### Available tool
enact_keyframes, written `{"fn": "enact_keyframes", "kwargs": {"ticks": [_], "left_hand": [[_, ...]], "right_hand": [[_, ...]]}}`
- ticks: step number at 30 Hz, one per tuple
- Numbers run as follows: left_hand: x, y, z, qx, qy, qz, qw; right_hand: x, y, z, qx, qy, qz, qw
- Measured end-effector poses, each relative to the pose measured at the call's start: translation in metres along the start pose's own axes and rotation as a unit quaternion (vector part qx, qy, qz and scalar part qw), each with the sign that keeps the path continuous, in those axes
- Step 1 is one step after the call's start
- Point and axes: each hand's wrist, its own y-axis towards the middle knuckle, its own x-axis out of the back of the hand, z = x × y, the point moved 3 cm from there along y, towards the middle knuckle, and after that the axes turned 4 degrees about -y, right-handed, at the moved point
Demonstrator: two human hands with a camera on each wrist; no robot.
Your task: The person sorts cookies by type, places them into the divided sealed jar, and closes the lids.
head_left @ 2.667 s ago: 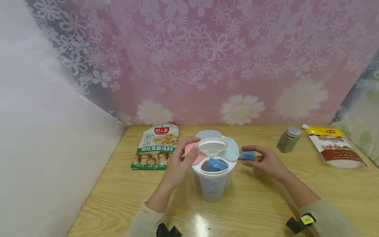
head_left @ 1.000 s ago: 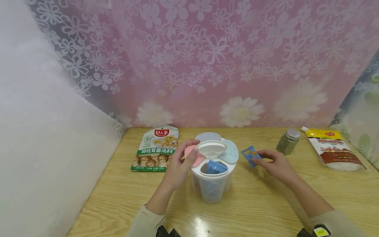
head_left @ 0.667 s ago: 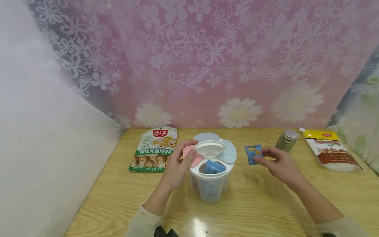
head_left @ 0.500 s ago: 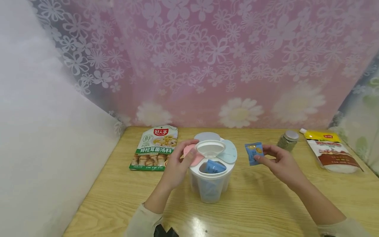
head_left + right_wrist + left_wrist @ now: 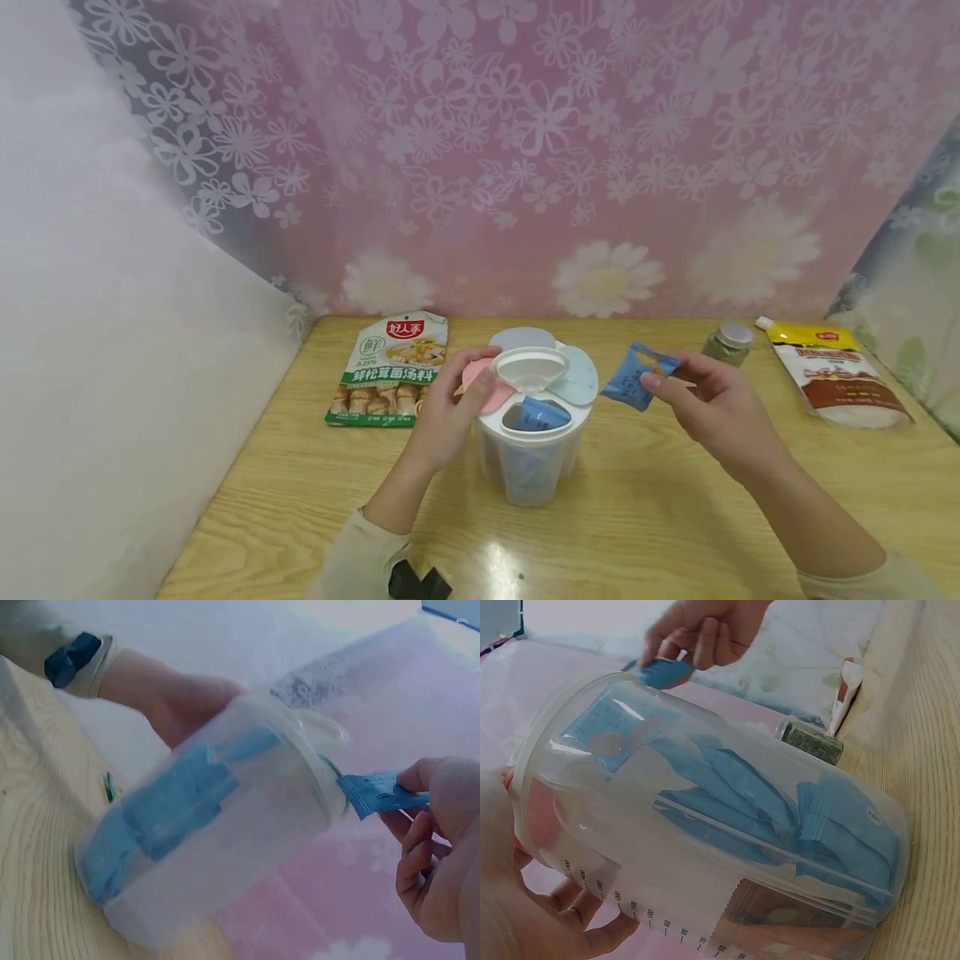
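A clear lidded storage canister [image 5: 531, 479] stands upright on the table, its lid split into pink, grey, pale blue and white flaps. The white flap [image 5: 534, 367] is raised, and a small blue sachet [image 5: 542, 414] pokes up in the opening beneath it. My left hand [image 5: 442, 421] grips the lid's left side by the pink flap. Just right of the canister, my right hand [image 5: 723, 408] pinches another blue sachet [image 5: 636, 379] in the air between thumb and fingers. In the left wrist view, several blue sachets [image 5: 727, 787] lie inside, with a brown packet [image 5: 780, 915] in another compartment.
A mushroom soup seasoning pouch [image 5: 392, 371] lies behind my left hand. Beyond my right hand stands a jar of green dried flakes [image 5: 726, 346]. To its right lies a yellow, white and brown spouted pouch [image 5: 836, 375]. A floral curtain [image 5: 480, 167] hangs behind the table.
My right hand has lifted the blue sachet from the table beside the canister, drawn it right, then tilted it and brought it slightly back left. My left hand keeps its hold on the lid.
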Motion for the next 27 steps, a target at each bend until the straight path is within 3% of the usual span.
{"fn": "enact_keyframes", "kwargs": {"ticks": [5,12,14,20,27], "left_hand": [[0.0,0.001,-0.001,0.001,-0.005,0.0,1.0],[-0.001,0.0,-0.001,0.004,-0.006,-0.002,1.0],[0.0,0.0,-0.002,0.003,-0.008,-0.003,1.0],[-0.001,-0.001,-0.001,0.005,-0.016,-0.001,0.9999],[-0.001,0.0,0.0,-0.001,-0.01,-0.001,0.9999]], "right_hand": [[-0.01,0.002,0.021,0.066,0.05,0.009,0.9965],[-0.027,0.003,0.039,0.119,0.093,0.025,0.9882],[-0.035,0.003,0.044,0.148,0.081,0.026,0.9854],[-0.055,0.003,0.053,0.229,-0.033,0.037,0.9721],[-0.063,0.007,0.052,0.242,-0.068,0.072,0.9652]]}}
